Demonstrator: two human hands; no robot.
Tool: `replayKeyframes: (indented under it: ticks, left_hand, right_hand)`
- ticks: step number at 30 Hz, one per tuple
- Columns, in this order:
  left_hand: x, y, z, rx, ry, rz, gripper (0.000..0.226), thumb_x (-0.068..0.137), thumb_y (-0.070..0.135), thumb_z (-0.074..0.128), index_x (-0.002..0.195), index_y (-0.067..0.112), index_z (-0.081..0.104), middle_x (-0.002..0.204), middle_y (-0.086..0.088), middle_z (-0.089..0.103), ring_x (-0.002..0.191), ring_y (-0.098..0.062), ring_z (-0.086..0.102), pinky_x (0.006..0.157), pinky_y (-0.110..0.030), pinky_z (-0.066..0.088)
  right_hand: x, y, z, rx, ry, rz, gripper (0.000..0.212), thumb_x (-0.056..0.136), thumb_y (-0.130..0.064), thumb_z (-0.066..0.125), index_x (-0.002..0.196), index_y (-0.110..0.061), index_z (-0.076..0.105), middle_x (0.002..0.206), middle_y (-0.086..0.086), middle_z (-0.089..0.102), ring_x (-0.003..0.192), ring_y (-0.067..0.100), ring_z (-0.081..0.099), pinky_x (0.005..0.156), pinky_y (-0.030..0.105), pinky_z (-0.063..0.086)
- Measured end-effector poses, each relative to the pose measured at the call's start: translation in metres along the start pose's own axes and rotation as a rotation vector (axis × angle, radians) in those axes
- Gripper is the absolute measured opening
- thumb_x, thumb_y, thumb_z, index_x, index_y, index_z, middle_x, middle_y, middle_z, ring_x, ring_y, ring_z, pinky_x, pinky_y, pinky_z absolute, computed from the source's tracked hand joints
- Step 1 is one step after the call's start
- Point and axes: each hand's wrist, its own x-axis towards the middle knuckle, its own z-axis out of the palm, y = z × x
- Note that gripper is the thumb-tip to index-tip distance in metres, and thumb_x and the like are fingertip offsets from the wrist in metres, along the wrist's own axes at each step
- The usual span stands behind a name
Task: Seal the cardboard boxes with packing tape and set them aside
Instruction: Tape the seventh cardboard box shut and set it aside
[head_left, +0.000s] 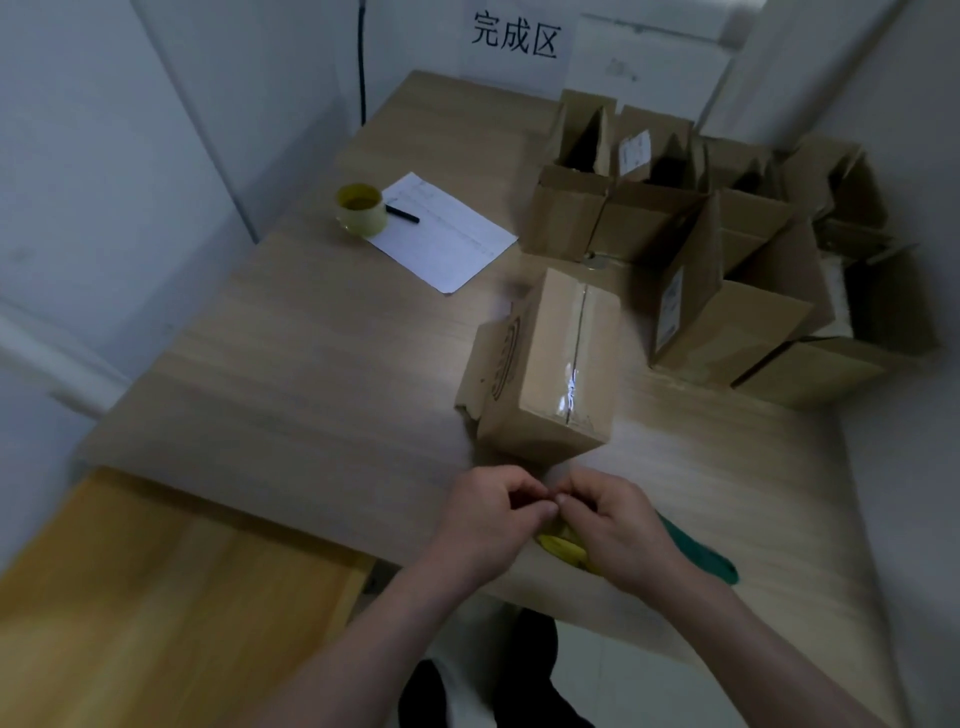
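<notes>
Left table open, right side blocked
Bare table (291, 364) left of taped box (550, 364); open boxes (717, 270) crowd right; tape roll (360, 209), paper (441, 234) far-left.

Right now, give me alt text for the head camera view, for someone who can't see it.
A person's left hand and right hand meet fingertip to fingertip at the near edge of a wooden table, over something yellow. Just beyond sits a cardboard box taped along its top seam, with open boxes clustered at the far right.

sealed box (550, 364): clear tape along top seam, mid-table | open boxes (691, 249): clustered far right | tape roll (360, 209): far left
</notes>
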Motion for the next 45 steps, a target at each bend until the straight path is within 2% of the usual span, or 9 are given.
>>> replayKeyframes:
  ticks: [5, 20, 28, 31, 35, 38, 40, 43, 45]
  left_hand:
    - [0.002, 0.004, 0.005, -0.026, -0.027, -0.084, 0.009, 0.076, 0.012, 0.078, 0.082, 0.018, 0.075, 0.075, 0.003, 0.072, 0.069, -0.006, 0.064, 0.067, -0.027, 0.055]
    - [0.006, 0.021, 0.013, 0.116, 0.033, -0.078, 0.008, 0.075, 0.011, 0.071, 0.073, 0.017, 0.076, 0.056, 0.014, 0.061, 0.051, 0.006, 0.054, 0.052, -0.01, 0.039]
    - [0.011, 0.022, 0.011, 0.167, 0.005, -0.069, 0.02, 0.079, 0.014, 0.072, 0.063, 0.025, 0.066, 0.056, 0.013, 0.059, 0.049, 0.006, 0.051, 0.049, -0.008, 0.034]
    - [0.012, 0.023, 0.009, 0.164, 0.006, -0.072, 0.023, 0.083, 0.015, 0.07, 0.063, 0.024, 0.063, 0.056, 0.012, 0.057, 0.05, 0.002, 0.049, 0.052, -0.016, 0.037]
    - [0.02, 0.026, 0.003, 0.07, 0.079, -0.065, 0.027, 0.083, 0.014, 0.069, 0.06, 0.024, 0.059, 0.06, 0.006, 0.061, 0.058, -0.009, 0.055, 0.059, -0.026, 0.044]
    - [0.022, 0.032, 0.004, -0.025, 0.137, -0.03, 0.013, 0.077, 0.021, 0.06, 0.064, 0.023, 0.058, 0.062, 0.0, 0.068, 0.064, -0.017, 0.066, 0.066, -0.037, 0.055]
    - [0.022, 0.034, 0.003, 0.005, 0.201, 0.059, 0.017, 0.083, 0.016, 0.06, 0.068, 0.023, 0.057, 0.066, 0.0, 0.068, 0.064, -0.013, 0.064, 0.067, -0.034, 0.054]
    - [0.024, 0.035, -0.005, 0.191, 0.353, 0.265, 0.016, 0.086, 0.012, 0.062, 0.072, 0.018, 0.056, 0.08, 0.006, 0.059, 0.073, -0.01, 0.055, 0.067, -0.024, 0.043]
    - [0.03, 0.034, -0.007, 0.229, 0.412, 0.349, 0.013, 0.083, 0.013, 0.061, 0.073, 0.018, 0.054, 0.092, 0.005, 0.055, 0.086, -0.013, 0.055, 0.076, -0.023, 0.042]
  right_hand:
    - [-0.008, 0.006, -0.001, -0.04, 0.054, -0.027, 0.024, 0.094, -0.017, 0.061, 0.077, -0.033, 0.067, 0.075, -0.013, 0.065, 0.073, 0.005, 0.059, 0.066, 0.031, 0.05]
    - [-0.003, 0.004, -0.005, -0.189, 0.097, -0.038, 0.025, 0.093, -0.021, 0.06, 0.074, -0.037, 0.061, 0.07, -0.011, 0.06, 0.07, 0.007, 0.055, 0.063, 0.034, 0.047]
    - [0.005, 0.009, -0.008, -0.146, 0.071, -0.001, 0.014, 0.089, -0.028, 0.057, 0.09, -0.032, 0.07, 0.086, -0.011, 0.069, 0.082, 0.009, 0.062, 0.074, 0.044, 0.054]
    - [0.001, 0.007, -0.012, -0.042, 0.028, 0.009, 0.024, 0.078, -0.036, 0.06, 0.099, -0.037, 0.07, 0.09, -0.012, 0.07, 0.082, 0.01, 0.066, 0.075, 0.045, 0.056]
    - [-0.012, 0.01, -0.031, 0.321, -0.083, 0.024, 0.064, 0.071, -0.025, 0.068, 0.134, -0.026, 0.055, 0.081, 0.005, 0.07, 0.071, 0.022, 0.067, 0.068, 0.04, 0.057]
    - [-0.023, 0.007, -0.048, 0.513, -0.076, -0.002, 0.057, 0.075, -0.008, 0.061, 0.131, -0.017, 0.057, 0.071, 0.018, 0.065, 0.062, 0.027, 0.06, 0.062, 0.034, 0.051]
    - [-0.023, 0.009, -0.059, 0.244, -0.009, 0.006, 0.051, 0.08, -0.015, 0.068, 0.129, -0.027, 0.06, 0.074, 0.011, 0.068, 0.066, 0.022, 0.063, 0.062, 0.033, 0.051]
    - [-0.019, 0.007, -0.077, -0.463, 0.146, 0.065, 0.052, 0.084, -0.05, 0.07, 0.133, -0.045, 0.054, 0.104, -0.006, 0.072, 0.101, 0.017, 0.066, 0.082, 0.035, 0.052]
    - [-0.011, 0.001, -0.082, -0.551, 0.188, 0.037, 0.057, 0.085, -0.057, 0.064, 0.139, -0.046, 0.048, 0.117, -0.006, 0.071, 0.109, 0.021, 0.064, 0.083, 0.035, 0.051]
